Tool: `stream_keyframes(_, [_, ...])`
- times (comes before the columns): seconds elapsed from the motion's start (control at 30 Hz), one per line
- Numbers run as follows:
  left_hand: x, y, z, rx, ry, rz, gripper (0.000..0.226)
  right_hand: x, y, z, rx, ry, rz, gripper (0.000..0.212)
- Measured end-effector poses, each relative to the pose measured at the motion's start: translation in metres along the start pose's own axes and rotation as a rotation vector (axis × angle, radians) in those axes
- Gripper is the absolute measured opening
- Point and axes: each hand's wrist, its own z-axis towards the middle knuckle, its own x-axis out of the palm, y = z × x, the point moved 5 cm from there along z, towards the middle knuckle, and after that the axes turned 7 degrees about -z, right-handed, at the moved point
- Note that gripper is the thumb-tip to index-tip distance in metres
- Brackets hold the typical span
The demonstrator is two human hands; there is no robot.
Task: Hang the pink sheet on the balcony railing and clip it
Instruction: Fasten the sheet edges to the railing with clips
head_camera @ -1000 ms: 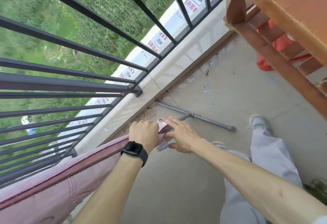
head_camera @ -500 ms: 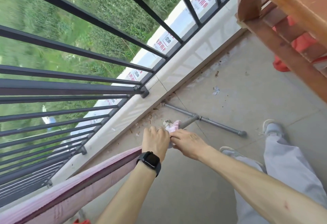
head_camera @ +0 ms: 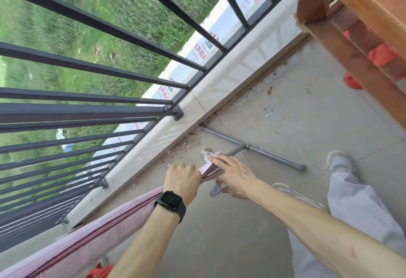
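pink sheet [head_camera: 105, 231], left hand [head_camera: 182, 178] fisted on it, right hand [head_camera: 236, 178] fingers [head_camera: 216, 159] spread on its end

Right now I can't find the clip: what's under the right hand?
A grey clip-like piece pokes out below the right hand, whose fingers rest on the pink sheet end. The palm hides the rest.

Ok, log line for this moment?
left hand: grips sheet end | right hand: open at end | clip: unclear

Black smartwatch [head_camera: 170, 203], silver ring [head_camera: 191, 165] — pale grey trousers [head_camera: 360, 209], light sneakers [head_camera: 339, 161].
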Motion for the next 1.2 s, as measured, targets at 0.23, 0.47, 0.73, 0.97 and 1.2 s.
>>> stream_keyframes(0.23, [0.004,-0.008,0.001,-0.075,0.076,-0.046,0.023,0.017,0.004,0.019,0.065,-0.103,0.105,0.028])
stream_keyframes(0.47, [0.011,-0.023,0.034,-0.078,0.086,-0.025,0.023,0.003,-0.001,0.009,-0.067,-0.290,0.054,0.037])
stream_keyframes(0.73, [0.019,-0.027,0.049,-0.003,0.076,-0.032,0.021,-0.009,-0.045,-0.023,0.142,-0.315,0.168,0.034])
stream_keyframes(0.97, [0.028,-0.034,0.042,0.092,0.057,0.046,0.031,-0.025,-0.052,-0.025,0.082,-0.398,0.188,0.021])
stream_keyframes(1.2, [0.026,-0.039,0.039,0.129,0.068,0.068,0.032,-0.035,-0.040,-0.015,-0.053,-0.465,0.031,0.020])
